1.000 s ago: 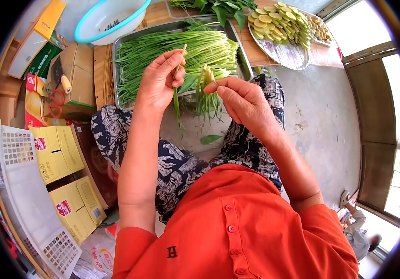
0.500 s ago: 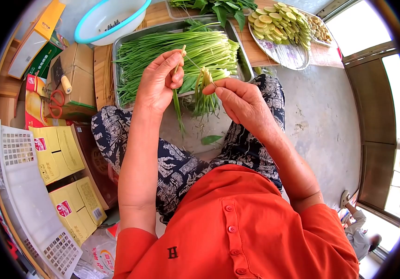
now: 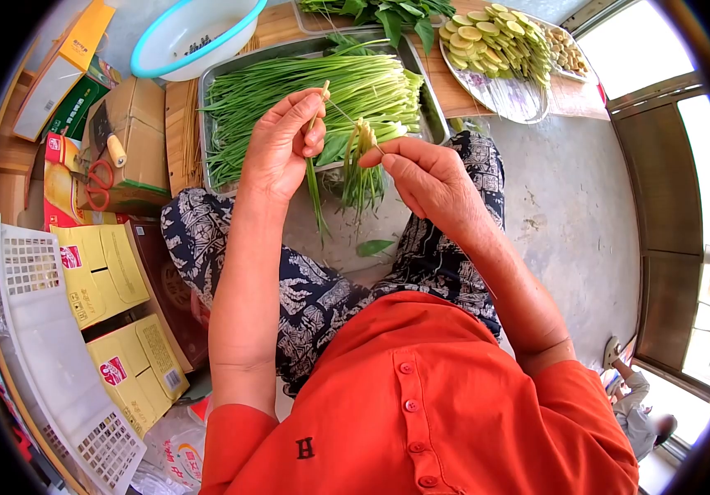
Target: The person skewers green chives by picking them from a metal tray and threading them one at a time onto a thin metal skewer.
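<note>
My left hand is closed in a pinch on a few chives, whose pale ends stick up above the fingers and green ends hang below. A thin skewer runs from these pale ends towards my right hand, which grips its near end between thumb and forefinger. Threaded on the skewer beside the right fingertips, a cluster of folded chives dangles its green ends. Behind both hands, a metal tray holds a thick layer of long chives.
Sliced rounds lie on a patterned plate at the back right. A blue-rimmed basin stands at the back left. Red-handled scissors and a knife are by a cardboard box. Another person is at lower right.
The chives hanging from the skewer have swung slightly. Both hands keep nearly the same place and grip.
</note>
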The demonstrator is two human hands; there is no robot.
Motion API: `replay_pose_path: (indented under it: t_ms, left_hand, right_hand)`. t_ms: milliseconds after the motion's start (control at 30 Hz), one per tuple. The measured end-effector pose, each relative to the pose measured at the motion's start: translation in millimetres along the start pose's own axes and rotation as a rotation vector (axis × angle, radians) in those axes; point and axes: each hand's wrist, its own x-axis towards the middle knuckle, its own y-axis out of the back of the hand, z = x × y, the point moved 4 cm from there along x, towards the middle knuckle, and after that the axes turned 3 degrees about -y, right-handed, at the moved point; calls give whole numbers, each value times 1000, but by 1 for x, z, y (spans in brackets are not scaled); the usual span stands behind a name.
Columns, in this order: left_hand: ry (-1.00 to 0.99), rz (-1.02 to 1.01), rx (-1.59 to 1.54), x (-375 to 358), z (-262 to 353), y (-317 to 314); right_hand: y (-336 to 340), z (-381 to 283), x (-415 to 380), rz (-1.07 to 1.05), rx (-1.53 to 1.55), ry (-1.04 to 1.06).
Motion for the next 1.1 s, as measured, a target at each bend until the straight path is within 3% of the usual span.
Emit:
replay_pose_path:
  t_ms: [1100]
  left_hand:
    - [-18,-3,17,0,1,1]
  right_hand:
    - [0,2,1,10,-17,38]
